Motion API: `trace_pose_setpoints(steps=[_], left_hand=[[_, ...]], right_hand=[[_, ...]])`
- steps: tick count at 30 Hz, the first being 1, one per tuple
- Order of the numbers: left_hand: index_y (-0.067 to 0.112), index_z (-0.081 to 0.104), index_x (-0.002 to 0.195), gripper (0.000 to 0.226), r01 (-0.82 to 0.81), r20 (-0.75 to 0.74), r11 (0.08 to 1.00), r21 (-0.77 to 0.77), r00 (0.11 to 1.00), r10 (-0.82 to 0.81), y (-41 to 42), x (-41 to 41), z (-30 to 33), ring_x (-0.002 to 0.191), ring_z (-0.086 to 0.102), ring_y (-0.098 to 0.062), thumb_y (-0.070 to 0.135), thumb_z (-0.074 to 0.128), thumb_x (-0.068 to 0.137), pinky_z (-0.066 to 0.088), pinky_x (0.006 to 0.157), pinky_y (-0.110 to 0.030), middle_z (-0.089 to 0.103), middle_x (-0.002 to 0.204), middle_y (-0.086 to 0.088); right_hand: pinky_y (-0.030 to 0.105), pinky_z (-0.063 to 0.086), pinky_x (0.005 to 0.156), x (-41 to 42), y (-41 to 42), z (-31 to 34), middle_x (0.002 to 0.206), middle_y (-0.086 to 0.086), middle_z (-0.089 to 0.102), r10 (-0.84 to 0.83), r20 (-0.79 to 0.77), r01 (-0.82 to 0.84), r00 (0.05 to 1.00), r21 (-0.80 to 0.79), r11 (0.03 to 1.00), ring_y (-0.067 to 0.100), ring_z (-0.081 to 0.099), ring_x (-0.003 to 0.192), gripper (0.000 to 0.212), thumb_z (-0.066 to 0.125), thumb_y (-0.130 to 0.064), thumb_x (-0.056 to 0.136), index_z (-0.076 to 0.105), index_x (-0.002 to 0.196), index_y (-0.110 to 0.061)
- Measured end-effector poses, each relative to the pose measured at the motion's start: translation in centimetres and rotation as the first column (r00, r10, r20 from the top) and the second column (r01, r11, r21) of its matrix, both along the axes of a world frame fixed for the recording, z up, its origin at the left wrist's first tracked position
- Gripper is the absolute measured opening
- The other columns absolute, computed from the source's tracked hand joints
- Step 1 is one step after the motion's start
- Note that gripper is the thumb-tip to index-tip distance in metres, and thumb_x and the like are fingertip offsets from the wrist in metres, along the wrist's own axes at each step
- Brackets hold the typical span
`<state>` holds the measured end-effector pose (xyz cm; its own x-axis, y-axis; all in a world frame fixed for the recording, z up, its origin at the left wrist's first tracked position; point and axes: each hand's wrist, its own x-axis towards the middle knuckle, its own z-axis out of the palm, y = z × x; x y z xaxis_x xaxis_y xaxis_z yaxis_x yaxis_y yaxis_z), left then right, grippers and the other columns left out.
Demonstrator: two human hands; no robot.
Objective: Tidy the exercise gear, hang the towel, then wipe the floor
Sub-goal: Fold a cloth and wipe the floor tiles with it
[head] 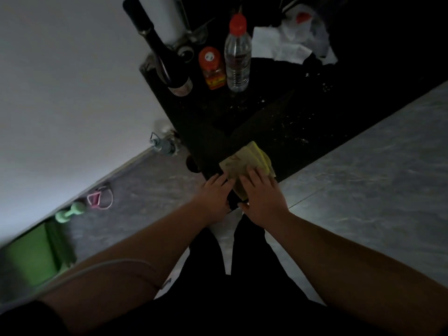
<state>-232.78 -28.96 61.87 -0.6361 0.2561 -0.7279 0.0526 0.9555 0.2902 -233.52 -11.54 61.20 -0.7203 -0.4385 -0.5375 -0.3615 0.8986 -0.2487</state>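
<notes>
Yellow cloth (244, 161) under both hands (240, 197)

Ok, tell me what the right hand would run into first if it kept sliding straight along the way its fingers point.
The right hand already lies flat on the yellow cloth at the near edge of the black table. Straight on, it crosses the rest of the cloth, then bare tabletop; the clear water bottle stands roughly in that line, though depth is uncertain.

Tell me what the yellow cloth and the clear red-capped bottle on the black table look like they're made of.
The yellow cloth looks like soft woven or microfibre fabric with a matte finish: it lies in limp folds under the right hand. The clear bottle looks like thin glossy plastic: see-through, with ribbed walls and a red screw cap.
</notes>
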Motion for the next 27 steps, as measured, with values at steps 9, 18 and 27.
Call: trace_pose_setpoints(steps=[9, 18, 27], left_hand=[[0.02, 0.017, 0.155, 0.074, -0.192, -0.055, 0.978, 0.08, 0.979, 0.197, 1.1, 1.3, -0.9, 0.148, 0.013, -0.033, 0.022, 0.055, 0.092, 0.017, 0.12, -0.044, 0.014, 0.162, -0.009], [0.035, 0.016, 0.154, 0.08, -0.447, -0.199, 0.855, 0.264, 0.842, 0.502, -1.8, 4.8, 6.6, 0.146, 0.02, -0.03, 0.016, 0.06, 0.09, 0.026, 0.115, -0.04, 0.011, 0.163, -0.004], [0.029, 0.039, 0.145, 0.071, -0.629, -0.192, 0.566, 0.533, 0.561, 0.805, -9.1, 17.9, 14.1, 0.128, 0.045, -0.007, 0.027, 0.075, 0.083, 0.034, 0.102, -0.021, 0.048, 0.143, 0.006]], right_hand=[[0.045, 0.046, 0.09, -0.8, 0.2, -1.1, 0.133, 0.0, 0.053, -0.033, -0.195, 0.021, 0.98, -0.063, 0.998, 0.023, 0.048, 0.125, 0.028, 0.06, -0.037, 0.088, 0.06, 0.115, -0.028], [0.031, 0.048, 0.094, 0.5, -0.5, 6.4, 0.109, 0.0, 0.069, -0.122, -0.183, 0.015, 0.975, -0.5, 0.866, 0.013, 0.063, 0.099, 0.042, 0.036, -0.036, 0.096, 0.064, 0.121, -0.017], [0.031, 0.053, 0.088, 9.3, -9.6, 16.7, 0.113, -0.004, 0.066, 0.135, -0.209, -0.245, 0.969, -0.716, 0.653, 0.013, 0.063, 0.101, 0.031, 0.044, -0.028, 0.094, 0.062, 0.118, -0.019]])
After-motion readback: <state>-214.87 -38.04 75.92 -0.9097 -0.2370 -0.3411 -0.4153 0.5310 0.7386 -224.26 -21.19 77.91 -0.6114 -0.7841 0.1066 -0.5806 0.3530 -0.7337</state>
